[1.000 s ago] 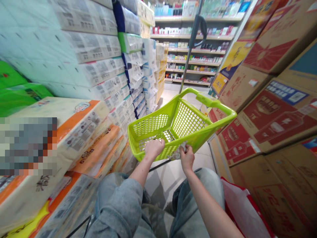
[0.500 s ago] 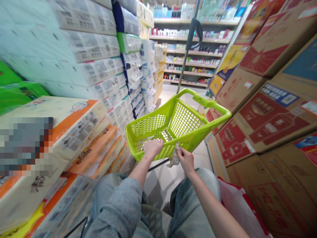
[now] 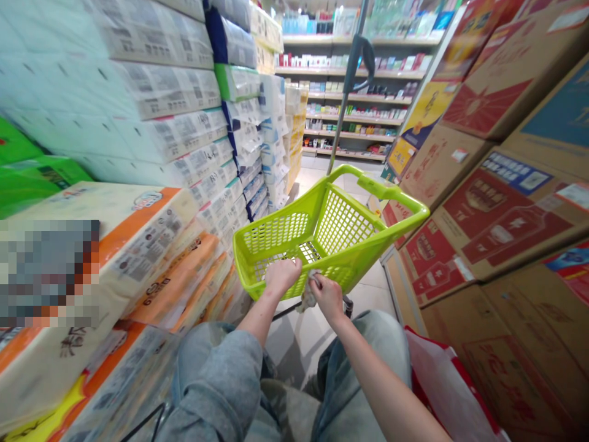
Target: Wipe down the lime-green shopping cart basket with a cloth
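A lime-green plastic shopping basket cart stands in front of my knees, its handle toward the upper right. My left hand is closed over the near rim of the basket, thumb on top. Just right of it, my right hand pinches a crumpled pale cloth against the outside of the near side wall. Part of the cloth is hidden behind my fingers. Through the lattice, the inside of the basket shows its perforated floor.
Stacked tissue packs rise on the left, with orange-edged packs nearer. Cardboard cartons line the right, above a red-and-white bag. A grey pole stands behind the basket; stocked shelves lie beyond.
My right hand has moved left with the cloth along the basket's near side, closer to my left hand. My left hand has stayed on the rim, and the basket has hardly moved.
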`<action>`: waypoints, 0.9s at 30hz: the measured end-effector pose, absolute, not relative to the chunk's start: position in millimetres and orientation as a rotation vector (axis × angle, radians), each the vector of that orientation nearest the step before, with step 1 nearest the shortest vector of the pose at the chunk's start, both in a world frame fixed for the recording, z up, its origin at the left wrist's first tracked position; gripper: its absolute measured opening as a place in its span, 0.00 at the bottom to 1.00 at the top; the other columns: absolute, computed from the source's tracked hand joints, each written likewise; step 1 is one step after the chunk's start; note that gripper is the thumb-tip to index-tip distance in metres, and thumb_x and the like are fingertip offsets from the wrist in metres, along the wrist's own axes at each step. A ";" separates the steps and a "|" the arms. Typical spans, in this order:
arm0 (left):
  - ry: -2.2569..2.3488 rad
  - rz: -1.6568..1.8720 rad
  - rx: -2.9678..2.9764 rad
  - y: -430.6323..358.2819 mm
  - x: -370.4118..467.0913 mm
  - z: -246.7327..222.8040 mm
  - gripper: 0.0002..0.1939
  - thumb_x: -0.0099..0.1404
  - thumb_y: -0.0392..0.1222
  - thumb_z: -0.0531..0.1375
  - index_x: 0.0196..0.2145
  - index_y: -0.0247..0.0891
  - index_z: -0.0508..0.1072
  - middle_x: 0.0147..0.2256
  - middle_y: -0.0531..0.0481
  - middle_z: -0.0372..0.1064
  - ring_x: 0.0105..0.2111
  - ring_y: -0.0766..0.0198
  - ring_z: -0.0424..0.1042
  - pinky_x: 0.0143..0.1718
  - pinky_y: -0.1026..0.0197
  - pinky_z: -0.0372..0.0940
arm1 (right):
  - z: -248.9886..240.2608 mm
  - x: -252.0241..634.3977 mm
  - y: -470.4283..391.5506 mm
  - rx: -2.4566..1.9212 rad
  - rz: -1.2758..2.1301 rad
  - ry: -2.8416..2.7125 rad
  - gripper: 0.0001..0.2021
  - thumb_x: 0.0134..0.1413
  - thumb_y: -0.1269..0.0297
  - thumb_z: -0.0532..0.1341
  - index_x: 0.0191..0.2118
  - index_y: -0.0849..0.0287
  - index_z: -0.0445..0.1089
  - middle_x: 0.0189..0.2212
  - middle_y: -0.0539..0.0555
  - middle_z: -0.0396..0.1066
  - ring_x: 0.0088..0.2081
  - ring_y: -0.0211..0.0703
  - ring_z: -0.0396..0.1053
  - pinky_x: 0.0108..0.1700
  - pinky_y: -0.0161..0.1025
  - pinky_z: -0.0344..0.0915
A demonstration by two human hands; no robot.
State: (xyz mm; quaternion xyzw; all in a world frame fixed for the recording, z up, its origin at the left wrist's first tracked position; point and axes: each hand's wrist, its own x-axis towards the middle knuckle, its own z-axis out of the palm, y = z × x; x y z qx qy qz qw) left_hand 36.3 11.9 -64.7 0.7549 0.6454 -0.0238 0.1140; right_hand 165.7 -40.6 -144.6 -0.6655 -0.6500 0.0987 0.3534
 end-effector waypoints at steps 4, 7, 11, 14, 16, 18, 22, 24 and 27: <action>1.894 -0.052 2.191 13.1 36.6 -66.5 0.27 0.66 0.49 0.39 0.42 0.36 0.74 0.42 0.40 0.73 0.45 0.56 0.70 0.44 0.58 0.62 | -130.1 181.8 -45.8 -1.665 0.373 -1.592 0.13 0.53 0.59 0.53 0.30 0.58 0.73 0.19 0.48 0.68 0.22 0.33 0.62 0.26 0.29 0.52; 1.914 -0.069 2.162 14.5 37.5 -66.8 0.29 0.66 0.49 0.37 0.41 0.36 0.75 0.42 0.40 0.73 0.44 0.56 0.70 0.43 0.58 0.62 | -115.5 190.6 -45.2 -1.671 0.277 -1.436 0.16 0.54 0.56 0.51 0.35 0.59 0.73 0.20 0.47 0.67 0.22 0.33 0.61 0.27 0.29 0.53; 1.893 -0.084 2.194 13.7 37.4 -65.7 0.27 0.66 0.48 0.38 0.43 0.36 0.74 0.43 0.40 0.72 0.45 0.56 0.70 0.44 0.57 0.62 | -106.9 186.7 -44.5 -1.713 0.183 -1.512 0.14 0.54 0.58 0.52 0.37 0.57 0.73 0.25 0.49 0.71 0.25 0.35 0.65 0.29 0.29 0.55; 1.863 -0.086 2.245 11.6 35.5 -65.3 0.26 0.67 0.47 0.39 0.44 0.36 0.73 0.42 0.40 0.72 0.45 0.55 0.70 0.44 0.56 0.62 | -119.1 173.7 -48.2 -1.720 0.154 -1.662 0.12 0.54 0.62 0.52 0.36 0.56 0.73 0.28 0.50 0.74 0.29 0.37 0.69 0.31 0.30 0.56; 1.848 -0.087 2.281 10.7 34.3 -65.7 0.25 0.67 0.46 0.39 0.44 0.36 0.72 0.42 0.40 0.72 0.44 0.54 0.70 0.43 0.55 0.62 | -131.9 165.1 -50.3 -1.684 0.132 -1.721 0.13 0.55 0.63 0.51 0.39 0.56 0.72 0.31 0.52 0.75 0.32 0.38 0.70 0.34 0.30 0.58; 1.829 -0.088 2.323 10.7 33.8 -66.5 0.25 0.67 0.45 0.40 0.45 0.35 0.72 0.42 0.39 0.72 0.44 0.53 0.70 0.43 0.54 0.62 | -143.2 158.8 -50.3 -1.653 0.101 -1.710 0.14 0.57 0.64 0.51 0.41 0.57 0.71 0.34 0.54 0.75 0.35 0.38 0.71 0.36 0.31 0.59; 1.826 -0.095 2.345 12.7 35.4 -67.6 0.25 0.66 0.45 0.39 0.44 0.34 0.72 0.41 0.39 0.72 0.43 0.52 0.70 0.42 0.54 0.63 | -155.3 152.4 -47.2 -1.645 0.068 -1.670 0.14 0.57 0.64 0.50 0.42 0.59 0.71 0.37 0.56 0.74 0.36 0.40 0.71 0.39 0.32 0.61; 1.861 -0.089 2.298 13.6 36.7 -67.8 0.26 0.67 0.46 0.38 0.43 0.34 0.73 0.41 0.39 0.72 0.43 0.52 0.70 0.42 0.54 0.63 | -159.1 150.3 -47.2 -1.621 0.087 -1.730 0.14 0.57 0.65 0.50 0.43 0.59 0.71 0.38 0.56 0.74 0.37 0.40 0.71 0.40 0.33 0.62; 1.898 -0.061 2.233 14.3 37.7 -68.4 0.27 0.67 0.47 0.38 0.43 0.34 0.74 0.41 0.40 0.73 0.44 0.54 0.70 0.43 0.56 0.63 | -165.3 147.0 -49.2 -1.583 0.115 -1.772 0.15 0.58 0.66 0.49 0.45 0.59 0.70 0.41 0.57 0.73 0.40 0.41 0.71 0.43 0.34 0.62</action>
